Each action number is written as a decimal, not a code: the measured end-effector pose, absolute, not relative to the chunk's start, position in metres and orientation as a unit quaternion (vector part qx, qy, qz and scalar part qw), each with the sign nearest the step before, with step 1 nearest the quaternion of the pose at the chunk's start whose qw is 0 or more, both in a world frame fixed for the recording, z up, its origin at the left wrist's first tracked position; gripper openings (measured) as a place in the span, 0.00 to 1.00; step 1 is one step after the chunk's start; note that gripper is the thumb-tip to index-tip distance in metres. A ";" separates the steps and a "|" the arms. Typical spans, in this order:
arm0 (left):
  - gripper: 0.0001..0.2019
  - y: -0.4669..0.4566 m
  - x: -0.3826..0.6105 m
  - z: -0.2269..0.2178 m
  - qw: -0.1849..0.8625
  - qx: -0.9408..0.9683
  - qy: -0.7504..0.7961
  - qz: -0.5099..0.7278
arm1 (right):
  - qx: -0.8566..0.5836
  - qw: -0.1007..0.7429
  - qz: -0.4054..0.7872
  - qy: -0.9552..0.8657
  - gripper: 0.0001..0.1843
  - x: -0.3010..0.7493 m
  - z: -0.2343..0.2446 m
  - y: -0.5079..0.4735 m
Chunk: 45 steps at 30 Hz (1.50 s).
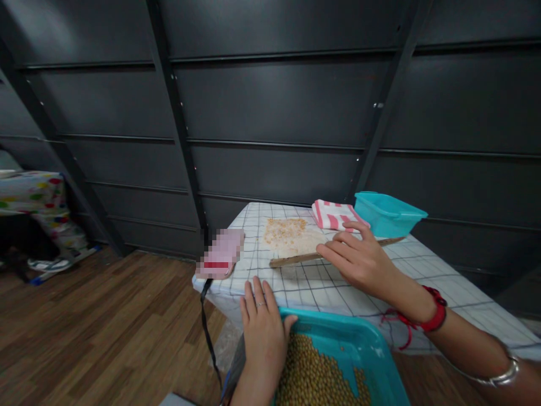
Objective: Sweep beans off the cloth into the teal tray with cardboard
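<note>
My right hand [355, 256] is closed over the middle of a thin, rough wooden stick [291, 260], which lies nearly level just above or on the checked tablecloth; I cannot tell which. Behind the stick is a pale patch [289, 232] with small yellowish bits scattered over it. Stretched out flat, the fingers of my left hand [264, 324] lie at the table's near edge, with the thumb over the rim of a teal plastic basin [359, 321]. Many small round olive-brown beans or seeds [315, 372] fill part of that basin.
The table [304, 285] has a white checked cloth. A pink phone-like object [222, 254] lies at its left corner, near a hanging black strap [205, 321]. At the back are a folded red-and-white cloth [336, 214] and a turquoise tub [384, 214]. A dark panelled wall stands behind.
</note>
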<state>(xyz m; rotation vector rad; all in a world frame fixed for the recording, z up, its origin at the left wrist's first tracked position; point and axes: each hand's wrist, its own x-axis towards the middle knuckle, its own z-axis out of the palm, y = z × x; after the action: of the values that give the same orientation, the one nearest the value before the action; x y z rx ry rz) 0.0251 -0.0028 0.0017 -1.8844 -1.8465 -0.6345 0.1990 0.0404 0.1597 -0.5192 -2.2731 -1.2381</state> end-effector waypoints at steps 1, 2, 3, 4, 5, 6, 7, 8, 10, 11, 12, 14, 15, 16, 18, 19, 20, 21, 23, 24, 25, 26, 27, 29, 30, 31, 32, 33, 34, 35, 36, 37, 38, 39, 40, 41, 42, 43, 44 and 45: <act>0.36 -0.003 0.025 0.002 0.212 -0.678 -0.665 -0.228 | -0.190 0.251 -0.449 -0.836 0.12 0.199 0.160 0.038; 0.35 -0.003 0.025 0.002 0.210 -0.678 -0.667 -0.228 | -0.191 0.253 -0.444 -0.838 0.12 0.200 0.160 0.036; 0.35 -0.003 0.025 0.001 0.209 -0.677 -0.668 -0.230 | -0.192 0.254 -0.439 -0.840 0.13 0.201 0.161 0.034; 0.35 -0.003 0.025 0.001 0.207 -0.676 -0.669 -0.231 | -0.194 0.255 -0.435 -0.842 0.13 0.202 0.161 0.032; 0.35 -0.003 0.025 0.000 0.207 -0.675 -0.669 -0.233 | -0.196 0.255 -0.430 -0.843 0.14 0.202 0.161 0.029; 0.35 -0.003 0.025 0.000 0.208 -0.675 -0.668 -0.235 | -0.195 0.256 -0.427 -0.845 0.14 0.203 0.161 0.027; 0.35 -0.003 0.025 -0.001 0.208 -0.675 -0.667 -0.237 | -0.194 0.257 -0.422 -0.848 0.13 0.204 0.161 0.025; 0.35 -0.002 0.025 -0.001 0.209 -0.677 -0.665 -0.238 | -0.192 0.260 -0.417 -0.849 0.13 0.205 0.161 0.024; 0.35 -0.002 0.025 0.000 0.210 -0.678 -0.663 -0.236 | -0.186 0.269 -0.410 -0.852 0.12 0.207 0.160 0.020; 0.36 -0.002 0.025 0.000 0.210 -0.679 -0.663 -0.235 | -0.184 0.271 -0.406 -0.853 0.11 0.209 0.160 0.019; 0.36 -0.002 0.025 0.000 0.209 -0.678 -0.664 -0.235 | -0.183 0.272 -0.404 -0.854 0.11 0.211 0.159 0.017; 0.35 -0.002 0.026 0.001 0.204 -0.676 -0.668 -0.235 | -0.185 0.270 -0.399 -0.857 0.10 0.215 0.159 0.013; 0.35 -0.002 0.026 0.001 0.201 -0.676 -0.669 -0.235 | -0.187 0.269 -0.396 -0.858 0.10 0.218 0.158 0.011; 0.34 -0.002 0.026 0.001 0.198 -0.675 -0.671 -0.235 | -0.189 0.268 -0.391 -0.860 0.11 0.220 0.158 0.009; 0.34 -0.003 0.025 0.000 0.196 -0.675 -0.671 -0.234 | -0.193 0.268 -0.377 -0.865 0.12 0.226 0.158 0.005; 0.34 -0.003 0.025 0.000 0.197 -0.676 -0.670 -0.233 | -0.194 0.269 -0.368 -0.868 0.13 0.229 0.158 0.003; 0.34 -0.003 0.025 0.000 0.197 -0.677 -0.669 -0.233 | -0.196 0.270 -0.359 -0.872 0.14 0.232 0.158 0.000; 0.34 -0.003 0.025 0.000 0.197 -0.678 -0.669 -0.232 | -0.198 0.271 -0.350 -0.875 0.14 0.236 0.159 -0.002; 0.34 -0.003 0.026 0.000 0.197 -0.677 -0.671 -0.232 | -0.202 0.274 -0.334 -0.879 0.15 0.244 0.159 -0.006; 0.34 -0.003 0.026 0.000 0.197 -0.676 -0.672 -0.231 | -0.203 0.274 -0.328 -0.881 0.16 0.248 0.160 -0.008; 0.33 -0.003 0.027 0.001 0.196 -0.675 -0.673 -0.231 | -0.203 0.275 -0.323 -0.882 0.16 0.252 0.161 -0.009; 0.33 -0.003 0.027 0.001 0.196 -0.673 -0.675 -0.230 | -0.202 0.275 -0.320 -0.884 0.16 0.256 0.162 -0.011; 0.33 -0.003 0.027 0.002 0.197 -0.672 -0.677 -0.228 | -0.200 0.274 -0.318 -0.885 0.17 0.260 0.163 -0.012; 0.32 -0.004 0.028 0.003 0.201 -0.671 -0.678 -0.222 | -0.199 0.273 -0.318 -0.886 0.18 0.267 0.166 -0.013; 0.32 -0.004 0.028 0.004 0.205 -0.672 -0.678 -0.217 | -0.202 0.275 -0.321 -0.884 0.18 0.270 0.167 -0.013; 0.32 -0.004 0.028 0.005 0.210 -0.673 -0.676 -0.212 | -0.205 0.277 -0.327 -0.880 0.18 0.272 0.168 -0.012; 0.33 -0.005 0.028 0.006 0.216 -0.675 -0.675 -0.207 | -0.209 0.280 -0.337 -0.874 0.18 0.273 0.169 -0.010; 0.34 -0.005 0.028 0.007 0.222 -0.676 -0.673 -0.202 | -0.215 0.283 -0.350 -0.867 0.17 0.274 0.169 -0.007; 0.34 -0.005 0.028 0.008 0.227 -0.677 -0.671 -0.199 | -0.222 0.287 -0.367 -0.857 0.15 0.274 0.169 -0.004; 0.35 -0.005 0.028 0.009 0.231 -0.677 -0.670 -0.197 | -0.230 0.290 -0.384 -0.846 0.13 0.273 0.168 0.001; 0.35 -0.006 0.028 0.009 0.234 -0.677 -0.669 -0.196 | -0.243 0.294 -0.400 -0.833 0.12 0.272 0.167 0.006; 0.36 -0.006 0.028 0.010 0.237 -0.677 -0.669 -0.196 | -0.257 0.296 -0.417 -0.820 0.10 0.270 0.166 0.012; 0.36 -0.005 0.028 0.010 0.238 -0.677 -0.668 -0.196 | -0.269 0.294 -0.429 -0.811 0.10 0.269 0.164 0.018; 0.36 -0.005 0.028 0.010 0.239 -0.677 -0.668 -0.197 | -0.277 0.289 -0.441 -0.803 0.09 0.267 0.162 0.024; 0.36 -0.005 0.028 0.009 0.239 -0.677 -0.668 -0.198 | -0.282 0.282 -0.455 -0.797 0.09 0.266 0.160 0.030; 0.36 -0.005 0.028 0.008 0.240 -0.676 -0.667 -0.200 | -0.285 0.274 -0.470 -0.789 0.10 0.264 0.157 0.037; 0.36 -0.005 0.028 0.007 0.242 -0.677 -0.665 -0.202 | -0.286 0.269 -0.484 -0.782 0.10 0.263 0.155 0.043; 0.36 -0.004 0.028 0.006 0.243 -0.677 -0.664 -0.205 | -0.289 0.269 -0.494 -0.774 0.11 0.261 0.153 0.050; 0.36 -0.004 0.028 0.005 0.244 -0.677 -0.662 -0.209 | -0.296 0.270 -0.500 -0.768 0.10 0.260 0.151 0.056; 0.36 -0.004 0.028 0.004 0.247 -0.676 -0.661 -0.213 | -0.306 0.268 -0.501 -0.764 0.10 0.258 0.150 0.063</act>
<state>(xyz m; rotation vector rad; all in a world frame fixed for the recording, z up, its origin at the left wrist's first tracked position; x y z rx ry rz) 0.0281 -0.0037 0.0042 -1.8433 -1.8033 -0.5806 0.2580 0.0630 0.1499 -0.8251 -2.0600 -1.3528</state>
